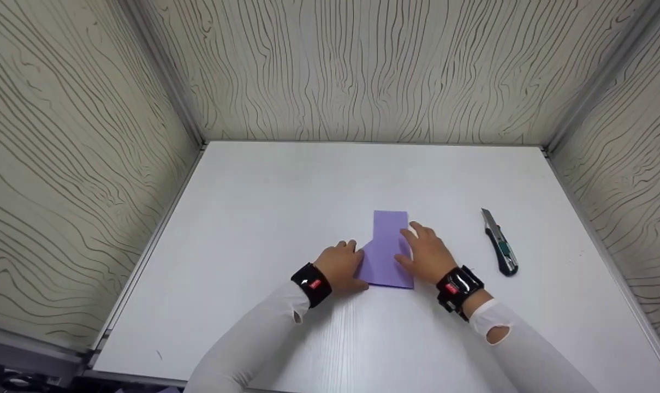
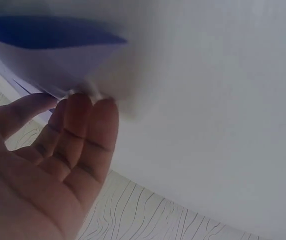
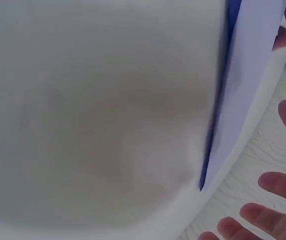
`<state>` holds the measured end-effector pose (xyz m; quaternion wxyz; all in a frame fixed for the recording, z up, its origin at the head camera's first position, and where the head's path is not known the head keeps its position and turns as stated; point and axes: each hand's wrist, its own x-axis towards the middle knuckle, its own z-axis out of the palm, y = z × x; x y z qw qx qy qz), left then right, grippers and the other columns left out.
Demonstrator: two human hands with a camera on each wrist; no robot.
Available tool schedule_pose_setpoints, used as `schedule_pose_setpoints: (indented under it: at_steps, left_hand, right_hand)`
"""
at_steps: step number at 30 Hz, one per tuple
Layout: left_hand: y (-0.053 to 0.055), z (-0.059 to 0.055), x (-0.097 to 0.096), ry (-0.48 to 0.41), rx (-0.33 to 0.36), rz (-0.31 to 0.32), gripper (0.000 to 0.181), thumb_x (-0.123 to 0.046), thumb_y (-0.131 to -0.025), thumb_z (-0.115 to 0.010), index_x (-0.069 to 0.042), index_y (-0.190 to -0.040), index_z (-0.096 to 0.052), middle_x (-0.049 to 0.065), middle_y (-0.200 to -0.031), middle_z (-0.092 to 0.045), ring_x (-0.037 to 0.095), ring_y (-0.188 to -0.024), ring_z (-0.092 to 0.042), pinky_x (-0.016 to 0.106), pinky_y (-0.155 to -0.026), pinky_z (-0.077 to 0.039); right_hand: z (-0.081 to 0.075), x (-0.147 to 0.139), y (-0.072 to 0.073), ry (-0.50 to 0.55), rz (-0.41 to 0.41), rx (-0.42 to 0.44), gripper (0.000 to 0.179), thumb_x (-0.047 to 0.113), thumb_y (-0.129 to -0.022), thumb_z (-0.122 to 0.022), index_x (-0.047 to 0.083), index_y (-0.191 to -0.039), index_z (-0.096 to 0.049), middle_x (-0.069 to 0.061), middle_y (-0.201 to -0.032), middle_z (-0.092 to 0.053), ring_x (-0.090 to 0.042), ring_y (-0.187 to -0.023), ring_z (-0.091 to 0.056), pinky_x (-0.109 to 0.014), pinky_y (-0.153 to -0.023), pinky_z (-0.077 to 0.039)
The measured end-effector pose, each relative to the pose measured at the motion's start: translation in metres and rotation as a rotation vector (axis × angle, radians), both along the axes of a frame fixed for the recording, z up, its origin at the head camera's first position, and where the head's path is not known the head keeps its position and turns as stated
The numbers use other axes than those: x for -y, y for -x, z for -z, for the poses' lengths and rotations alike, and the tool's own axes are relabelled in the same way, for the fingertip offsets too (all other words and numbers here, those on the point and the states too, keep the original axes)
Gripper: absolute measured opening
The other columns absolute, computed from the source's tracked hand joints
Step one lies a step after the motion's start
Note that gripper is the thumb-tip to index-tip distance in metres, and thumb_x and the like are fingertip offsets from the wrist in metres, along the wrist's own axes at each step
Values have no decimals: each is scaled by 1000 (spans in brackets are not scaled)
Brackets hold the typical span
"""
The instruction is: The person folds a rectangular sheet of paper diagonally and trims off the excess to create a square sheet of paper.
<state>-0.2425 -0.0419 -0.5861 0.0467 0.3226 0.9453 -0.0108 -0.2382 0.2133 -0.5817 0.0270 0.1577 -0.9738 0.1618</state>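
Observation:
A folded sheet of purple paper [image 1: 390, 256] lies on the white table, narrow at its far end and wider at its near left, where a slanted edge runs out. In the left wrist view a gap shows between layers of the paper [image 2: 78, 62]. My left hand [image 1: 340, 267] touches its left side, fingertips at the edge and thumb by the near corner. With fingers spread, my right hand [image 1: 429, 254] is over the paper's right edge. The right wrist view shows the right fingers [image 3: 267, 217] apart from the paper [image 3: 245, 90]; whether any fingertip touches it, I cannot tell.
To the right lies a utility knife [image 1: 500, 243] with a black and green handle, its blade pointing away. Wood-patterned panels [image 1: 335, 71] stand behind and on both sides of the white table [image 1: 264, 196].

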Motion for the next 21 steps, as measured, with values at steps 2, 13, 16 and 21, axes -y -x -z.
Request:
schedule_pose_setpoints:
  at_steps: [2, 13, 16, 21]
  left_hand:
    - [-1, 0, -4, 13, -20, 9, 78, -67, -89, -78, -7, -138, -69, 8, -131, -67, 24, -115, -65, 40, -94, -60]
    - [-4, 1, -13, 48, -41, 77, 65, -58, -99, -72, -8, -141, -69, 7, -142, -69, 22, -127, -68, 36, -100, -61]
    - [-3, 1, -13, 42, -61, 82, 62, -57, -99, -73, -8, -135, -72, 6, -136, -71, 21, -119, -70, 35, -95, -62]
    - [-2, 0, -10, 33, -65, 82, 60, -58, -98, -75, -8, -131, -73, 5, -132, -73, 19, -115, -71, 35, -92, -63]
  right_hand:
    - [1, 12, -3, -21, -48, 16, 66, 34, -99, -77, -4, -150, -58, -35, -160, -48, -57, -144, -50, -70, -115, -46]
    - [14, 26, -4, -88, -213, 140, 68, 37, -102, -73, -4, -154, -55, -35, -161, -47, -58, -148, -46, -65, -125, -38]
    - [15, 24, -3, -97, -205, 153, 68, 37, -103, -72, -4, -155, -55, -35, -162, -47, -58, -149, -45, -64, -126, -37]
    - [16, 15, -1, -97, -183, 130, 66, 34, -102, -73, -5, -153, -56, -36, -160, -49, -59, -147, -47, -66, -123, -40]
